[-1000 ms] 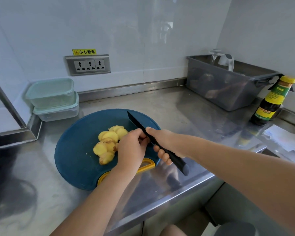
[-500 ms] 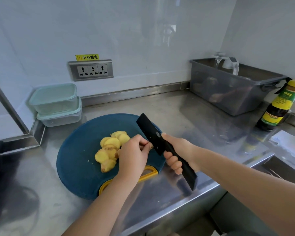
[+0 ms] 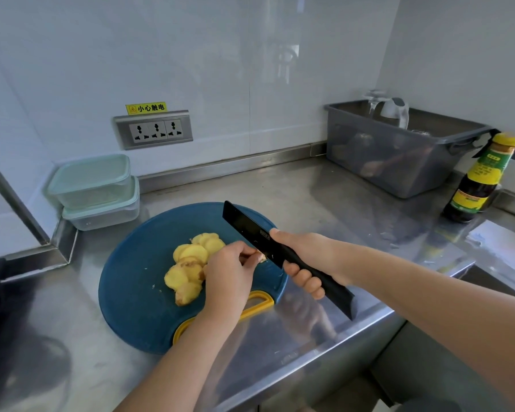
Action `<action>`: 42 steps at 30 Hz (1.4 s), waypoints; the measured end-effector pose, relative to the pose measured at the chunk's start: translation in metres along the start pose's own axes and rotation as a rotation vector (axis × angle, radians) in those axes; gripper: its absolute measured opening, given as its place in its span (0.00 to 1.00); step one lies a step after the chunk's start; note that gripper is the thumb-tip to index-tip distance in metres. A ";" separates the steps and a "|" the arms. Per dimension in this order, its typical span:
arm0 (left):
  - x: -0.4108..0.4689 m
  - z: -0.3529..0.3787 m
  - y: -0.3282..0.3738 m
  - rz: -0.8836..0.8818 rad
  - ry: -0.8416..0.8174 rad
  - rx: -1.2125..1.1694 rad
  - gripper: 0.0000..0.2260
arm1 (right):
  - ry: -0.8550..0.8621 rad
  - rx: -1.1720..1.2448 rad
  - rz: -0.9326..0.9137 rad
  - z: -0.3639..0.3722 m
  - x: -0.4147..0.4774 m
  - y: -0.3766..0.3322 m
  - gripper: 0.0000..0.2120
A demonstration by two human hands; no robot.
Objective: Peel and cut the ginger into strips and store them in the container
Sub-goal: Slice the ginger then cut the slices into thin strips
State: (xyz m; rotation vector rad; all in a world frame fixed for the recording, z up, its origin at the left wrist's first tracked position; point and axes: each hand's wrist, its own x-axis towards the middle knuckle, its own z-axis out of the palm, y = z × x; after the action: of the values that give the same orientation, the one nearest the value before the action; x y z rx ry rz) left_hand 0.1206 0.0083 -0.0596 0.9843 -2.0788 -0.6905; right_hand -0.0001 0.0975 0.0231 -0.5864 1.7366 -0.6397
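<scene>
Far left: a dark patch at the counter's edge, too dim to identify.

Room: white glossy wall panels (image 3: 250, 69) meeting in a corner at the right, with a steel upstand along their foot.

Surface: stainless steel counter (image 3: 324, 203), reflective and faintly smeared.

1. Two lidded containers (image 3: 92, 181), clear with pale green lids, stacked in the back-left corner against the wall.
2. Socket strip (image 3: 153, 130), three outlets in a grey frame on the wall, with a yellow warning label (image 3: 146, 108) just above it.
3. Cutting board (image 3: 131, 278), round and dark blue with a yellow handle loop at its near edge, lying flat on the counter near the containers.
4. Ginger (image 3: 191, 263), peeled, yellow and knobbly, lying on the board right of its middle.
5. Left hand (image 3: 229, 278), fingers curled over the ginger's right end, gripping it; a small tip shows at the fingertips.
6. Knife (image 3: 250, 230), all black, blade angled toward the back-left over the board, its edge at that ginger tip.
7. Right hand (image 3: 306, 260), wrapped round the knife handle.
8. Grey bin (image 3: 399, 162), translucent, against the wall at back right, with upturned glassware (image 3: 390, 111) inside.
9. Sauce bottle (image 3: 476, 179), dark with a yellow cap, upright just beside the bin.
10. White paper (image 3: 500, 248), flat at the far right.
</scene>
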 end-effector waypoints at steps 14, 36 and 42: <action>0.000 0.000 0.002 -0.034 -0.005 -0.051 0.05 | 0.155 -0.097 0.048 0.018 -0.007 -0.002 0.31; -0.001 0.001 0.001 0.012 0.003 -0.030 0.04 | 0.155 -0.189 0.127 0.026 0.004 -0.016 0.30; -0.002 0.000 0.002 0.010 -0.006 -0.038 0.04 | 0.146 -0.131 0.105 0.027 0.007 -0.011 0.30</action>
State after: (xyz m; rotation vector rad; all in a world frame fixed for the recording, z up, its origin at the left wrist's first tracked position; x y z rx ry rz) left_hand 0.1207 0.0109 -0.0591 0.9516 -2.0671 -0.7266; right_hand 0.0257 0.0814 0.0203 -0.5455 1.9435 -0.5084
